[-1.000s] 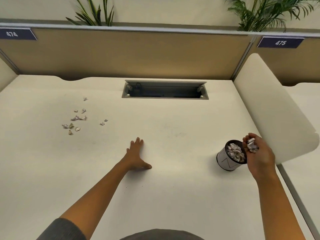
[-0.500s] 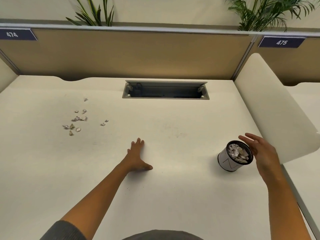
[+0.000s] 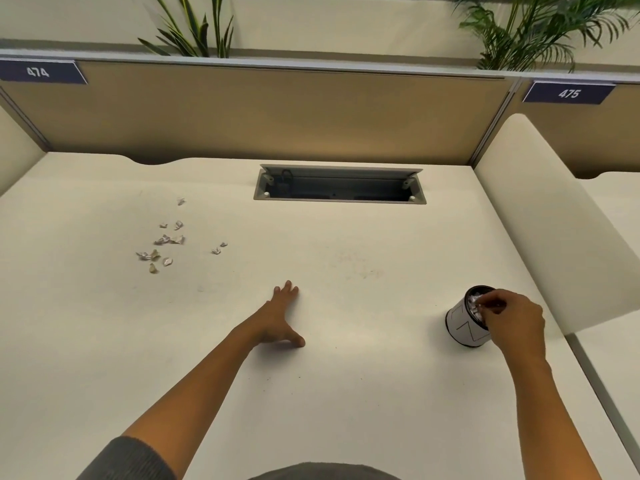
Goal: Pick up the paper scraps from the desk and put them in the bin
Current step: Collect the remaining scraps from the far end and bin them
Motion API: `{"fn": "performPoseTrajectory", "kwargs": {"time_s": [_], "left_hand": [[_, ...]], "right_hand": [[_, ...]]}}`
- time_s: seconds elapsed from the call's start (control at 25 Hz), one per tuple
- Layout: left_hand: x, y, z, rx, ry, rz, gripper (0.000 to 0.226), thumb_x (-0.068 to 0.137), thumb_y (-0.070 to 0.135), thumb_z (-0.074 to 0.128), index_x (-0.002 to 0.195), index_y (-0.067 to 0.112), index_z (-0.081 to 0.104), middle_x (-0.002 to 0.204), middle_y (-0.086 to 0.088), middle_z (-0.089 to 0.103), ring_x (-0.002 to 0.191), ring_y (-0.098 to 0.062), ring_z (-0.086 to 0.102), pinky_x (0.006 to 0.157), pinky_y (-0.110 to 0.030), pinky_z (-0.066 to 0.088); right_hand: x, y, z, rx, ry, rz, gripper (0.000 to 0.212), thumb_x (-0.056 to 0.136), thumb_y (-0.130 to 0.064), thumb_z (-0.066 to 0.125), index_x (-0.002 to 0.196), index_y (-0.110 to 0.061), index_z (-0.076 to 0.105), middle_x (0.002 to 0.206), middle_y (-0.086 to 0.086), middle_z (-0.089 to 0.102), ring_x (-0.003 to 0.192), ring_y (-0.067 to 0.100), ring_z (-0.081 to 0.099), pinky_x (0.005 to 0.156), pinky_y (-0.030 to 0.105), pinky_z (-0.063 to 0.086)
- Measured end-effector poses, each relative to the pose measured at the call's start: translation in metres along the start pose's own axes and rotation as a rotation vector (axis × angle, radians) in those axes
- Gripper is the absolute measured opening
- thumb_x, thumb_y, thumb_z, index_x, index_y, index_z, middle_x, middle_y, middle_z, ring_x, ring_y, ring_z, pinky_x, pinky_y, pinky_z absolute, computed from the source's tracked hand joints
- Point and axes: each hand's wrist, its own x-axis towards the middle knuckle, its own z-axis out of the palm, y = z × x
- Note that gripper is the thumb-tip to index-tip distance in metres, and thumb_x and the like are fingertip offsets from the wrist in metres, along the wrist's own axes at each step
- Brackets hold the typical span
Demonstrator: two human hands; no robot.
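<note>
On the right side of the desk (image 3: 346, 393), right hand (image 3: 516, 322) sits over the mouth of the bin (image 3: 465, 323), fingers curled down at the rim, covering most of the opening. Fingertips look pinched together on the crumpled paper inside, but whether they actually grip a piece is unclear, can't tell from this angle. Bin is a small white cylinder with a dark rim, upright, white scraps visible inside.

Left hand (image 3: 282, 315) lies flat on the desk mid-surface, palm down, fingers spread open and thumb out to the side, holding nothing.

Paper scraps (image 3: 166, 242) not yet collected: loose cluster of small crumpled bits on the far-left part of the desk, well apart from both hands and from the bin. Two outliers (image 3: 218, 248) sit a little right of the main cluster.

Cable tray (image 3: 339, 184) with its lid raised is at the back centre of the desk. Divider labels read 474 (image 3: 38, 71) and 475 (image 3: 569, 93).
</note>
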Motion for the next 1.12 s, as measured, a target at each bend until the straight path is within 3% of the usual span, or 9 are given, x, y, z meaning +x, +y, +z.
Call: {"fn": "performPoseTrajectory", "kwargs": {"time_s": [0.12,0.32,0.4,0.48,0.56,0.76,0.96,1.12], "left_hand": [[0.001,-0.007,-0.001,-0.029,0.003,0.036,0.113,0.073,0.033,0.081,0.155,0.027,0.004,0.161,0.016,-0.012,0.149,-0.007,-0.013,0.122,-0.034,0.009],[0.000,-0.021,-0.001,-0.044,0.025,0.122,0.087,0.087,0.042,0.067,0.155,0.027,0.015,0.161,0.018,-0.003,0.149,-0.004,-0.005,0.121,-0.030,0.008],[-0.001,-0.029,-0.001,-0.113,0.075,0.146,0.074,0.090,0.041,0.064,0.152,0.024,0.026,0.161,0.015,0.012,0.149,-0.004,0.008,0.119,-0.025,0.013],[-0.003,-0.037,-0.005,-0.217,0.182,0.142,0.062,0.091,0.038,0.063,0.146,0.021,0.040,0.156,0.009,0.033,0.142,-0.006,0.032,0.113,-0.020,0.025],[-0.005,-0.048,-0.012,-0.265,0.261,0.138,0.052,0.092,0.036,0.063,0.140,0.020,0.049,0.145,0.006,0.049,0.130,-0.007,0.047,0.105,-0.017,0.034],[-0.010,-0.077,-0.035,-0.310,0.354,0.176,0.041,0.091,0.024,0.065,0.132,0.023,0.057,0.133,0.006,0.058,0.120,-0.008,0.055,0.098,-0.016,0.039],[-0.019,-0.122,-0.066,-0.314,0.505,0.172,0.037,0.090,0.016,0.063,0.126,0.026,0.060,0.128,0.014,0.055,0.115,-0.004,0.052,0.095,-0.014,0.036],[-0.023,-0.164,-0.094,-0.244,0.636,0.135,0.037,0.089,0.010,0.062,0.125,0.019,0.060,0.127,0.009,0.054,0.119,-0.012,0.053,0.098,-0.018,0.036]], "right_hand": [[0.001,-0.007,0.003,-0.101,-0.012,-0.010,0.018,0.084,0.000,0.065,0.086,-0.012,0.077,0.095,0.019,0.073,0.084,0.039,0.066,0.069,0.032,0.049],[-0.006,-0.022,0.002,-0.088,0.108,-0.011,0.019,0.087,-0.004,0.060,0.086,-0.018,0.074,0.088,0.012,0.073,0.076,0.032,0.063,0.066,0.033,0.050],[-0.012,-0.033,0.007,0.010,0.166,-0.065,0.021,0.089,-0.003,0.057,0.089,-0.018,0.072,0.089,0.007,0.071,0.080,0.027,0.063,0.072,0.033,0.050],[-0.019,-0.049,0.017,0.117,0.169,-0.135,0.020,0.090,-0.004,0.058,0.092,-0.018,0.071,0.094,0.004,0.069,0.087,0.022,0.062,0.079,0.034,0.049],[-0.026,-0.067,0.031,0.201,0.133,-0.196,0.019,0.090,-0.003,0.058,0.093,-0.016,0.072,0.098,0.005,0.069,0.091,0.022,0.063,0.082,0.033,0.048],[-0.045,-0.115,0.079,0.312,0.028,-0.287,0.020,0.088,0.003,0.058,0.092,-0.010,0.073,0.095,0.007,0.072,0.089,0.021,0.067,0.089,0.033,0.054],[-0.076,-0.171,0.147,0.408,-0.206,-0.301,0.021,0.089,-0.001,0.060,0.090,-0.018,0.072,0.093,-0.008,0.072,0.088,0.005,0.067,0.077,0.008,0.048],[-0.095,-0.219,0.202,0.422,-0.352,-0.314,0.021,0.088,-0.003,0.062,0.090,-0.021,0.071,0.096,-0.012,0.071,0.081,-0.001,0.065,0.069,0.007,0.047]]}}
